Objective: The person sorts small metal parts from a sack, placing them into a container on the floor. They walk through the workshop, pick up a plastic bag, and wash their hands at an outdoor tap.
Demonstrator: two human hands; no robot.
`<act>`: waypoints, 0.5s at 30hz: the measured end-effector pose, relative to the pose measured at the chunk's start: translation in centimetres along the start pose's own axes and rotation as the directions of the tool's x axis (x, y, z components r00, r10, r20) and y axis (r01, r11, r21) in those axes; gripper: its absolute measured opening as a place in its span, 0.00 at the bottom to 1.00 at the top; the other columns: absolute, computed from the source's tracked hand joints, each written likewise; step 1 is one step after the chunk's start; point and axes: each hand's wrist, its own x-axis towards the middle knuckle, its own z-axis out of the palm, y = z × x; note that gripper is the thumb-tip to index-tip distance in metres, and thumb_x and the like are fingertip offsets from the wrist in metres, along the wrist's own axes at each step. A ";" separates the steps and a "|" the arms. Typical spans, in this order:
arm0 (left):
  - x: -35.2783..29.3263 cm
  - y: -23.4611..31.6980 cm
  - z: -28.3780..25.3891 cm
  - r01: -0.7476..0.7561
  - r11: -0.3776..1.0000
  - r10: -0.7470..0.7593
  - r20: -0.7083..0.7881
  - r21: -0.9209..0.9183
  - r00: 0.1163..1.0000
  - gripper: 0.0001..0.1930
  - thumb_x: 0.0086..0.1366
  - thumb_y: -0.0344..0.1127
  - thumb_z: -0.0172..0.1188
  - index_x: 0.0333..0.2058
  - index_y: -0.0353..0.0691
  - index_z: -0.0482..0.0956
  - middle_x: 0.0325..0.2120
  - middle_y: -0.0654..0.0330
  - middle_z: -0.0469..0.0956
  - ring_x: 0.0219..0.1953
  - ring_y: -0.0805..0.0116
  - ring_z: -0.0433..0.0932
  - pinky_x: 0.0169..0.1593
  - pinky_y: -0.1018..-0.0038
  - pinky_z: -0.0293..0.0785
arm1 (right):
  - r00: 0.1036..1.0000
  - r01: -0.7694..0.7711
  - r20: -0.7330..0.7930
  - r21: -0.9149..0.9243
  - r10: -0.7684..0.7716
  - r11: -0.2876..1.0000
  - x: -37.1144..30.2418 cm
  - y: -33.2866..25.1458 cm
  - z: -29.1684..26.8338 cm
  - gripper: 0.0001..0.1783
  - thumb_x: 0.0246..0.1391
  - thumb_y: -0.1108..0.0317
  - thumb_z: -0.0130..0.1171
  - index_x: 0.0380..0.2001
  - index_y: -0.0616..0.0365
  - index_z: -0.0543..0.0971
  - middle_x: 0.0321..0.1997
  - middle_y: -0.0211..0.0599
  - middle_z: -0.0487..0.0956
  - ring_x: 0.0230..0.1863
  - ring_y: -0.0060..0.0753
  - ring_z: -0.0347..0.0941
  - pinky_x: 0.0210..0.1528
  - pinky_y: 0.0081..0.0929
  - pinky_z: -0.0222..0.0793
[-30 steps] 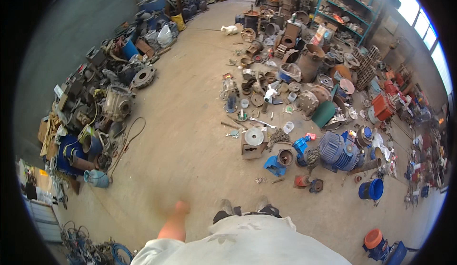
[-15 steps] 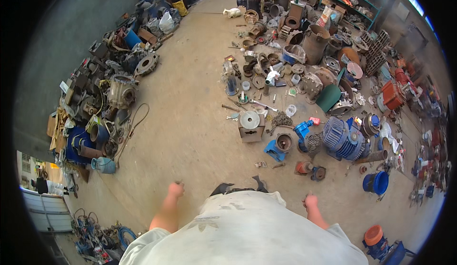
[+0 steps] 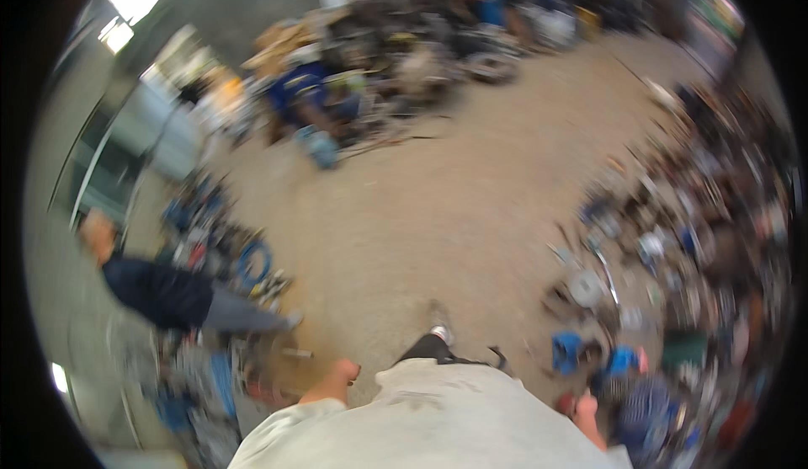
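My left hand point(image 3: 342, 374) hangs beside my shirt, low over the concrete floor point(image 3: 412, 191). My right hand point(image 3: 584, 405) is on the other side of me, near a blue finned motor point(image 3: 644, 406) on the floor. Both hands are smeared by motion, and their fingers are too blurred to read. No object shows in either one. One of my shoes point(image 3: 439, 324) is out in front on the floor.
Another person point(image 3: 160, 292) in a dark top stands at the left, by a coiled blue hose point(image 3: 253, 263). A heap of machine parts point(image 3: 421, 73) lines the far wall. More scattered parts point(image 3: 690, 250) cover the right side, with a round metal disc point(image 3: 585, 288) nearest the open floor.
My view has swung left: the far-left heap now lies ahead, and the right-hand parts have shifted toward the right rim. Another person has come into view at the left. One shoe now shows.
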 end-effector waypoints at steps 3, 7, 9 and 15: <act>-0.9 -3.2 2.1 0.183 0.947 -0.189 0.004 -0.264 0.982 0.14 0.67 0.34 0.52 0.41 0.31 0.82 0.37 0.48 0.84 0.30 0.57 0.85 0.31 0.59 0.83 | 0.999 0.008 -0.033 -0.322 -0.019 0.947 1.1 -5.2 5.4 0.24 0.72 0.48 0.44 0.29 0.55 0.74 0.16 0.35 0.72 0.12 0.30 0.63 0.13 0.29 0.57; 0.3 -3.0 1.4 0.222 0.846 -0.219 0.063 -0.485 0.974 0.13 0.66 0.32 0.53 0.41 0.31 0.82 0.36 0.46 0.83 0.33 0.58 0.86 0.31 0.58 0.82 | 0.997 0.054 -0.024 -0.457 -0.073 0.888 5.1 -8.5 14.0 0.27 0.72 0.47 0.43 0.26 0.57 0.72 0.17 0.40 0.74 0.12 0.34 0.64 0.12 0.30 0.58; 2.9 -2.5 -0.5 0.258 0.790 -0.209 0.152 -0.556 0.966 0.14 0.68 0.37 0.58 0.47 0.36 0.79 0.41 0.48 0.82 0.34 0.57 0.84 0.31 0.59 0.85 | 0.997 0.077 0.064 -0.490 -0.052 0.869 7.3 -9.2 19.8 0.29 0.72 0.46 0.42 0.25 0.58 0.71 0.17 0.43 0.75 0.11 0.36 0.64 0.12 0.31 0.59; 13.2 -1.2 -9.1 -0.142 0.990 0.141 -0.064 -0.014 0.988 0.14 0.63 0.39 0.62 0.46 0.45 0.84 0.37 0.55 0.85 0.32 0.60 0.85 0.36 0.63 0.83 | 0.923 0.362 0.337 -0.601 -0.185 0.712 3.1 -16.4 40.9 0.17 0.70 0.56 0.48 0.42 0.62 0.71 0.26 0.49 0.79 0.15 0.41 0.72 0.14 0.36 0.65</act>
